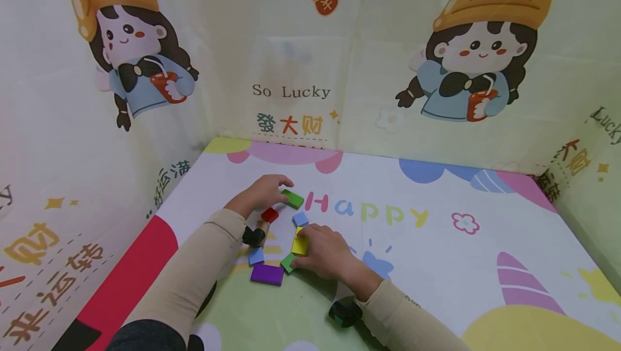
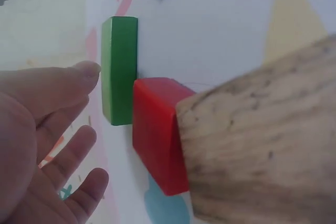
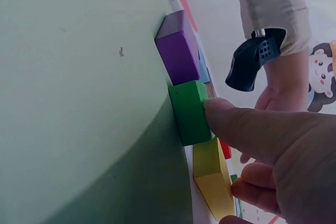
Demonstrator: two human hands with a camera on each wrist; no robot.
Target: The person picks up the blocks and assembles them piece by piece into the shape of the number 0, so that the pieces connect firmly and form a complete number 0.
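Note:
Several coloured blocks lie in a rough ring on the table. My left hand [image 1: 264, 192] is at the far side, its fingers extended beside a green block [image 2: 119, 72]; the thumb tip is close to that block. Near it are a red block [image 2: 160, 129] and a bare wooden block [image 2: 262, 140]. At the ring's right side, my right hand [image 1: 327, 251] has its thumb against a second green block [image 3: 190, 113] and its fingertips at a yellow block [image 1: 299, 242]. The purple block [image 1: 267, 274] lies at the near edge of the ring.
One light blue block [image 1: 256, 256] lies at the ring's left and another light blue block [image 1: 301, 219] at its right. The printed table cover [image 1: 436, 265] meets printed cloth walls [image 1: 368, 70]. Dark wrist devices [image 1: 346, 312] sit on both sleeves.

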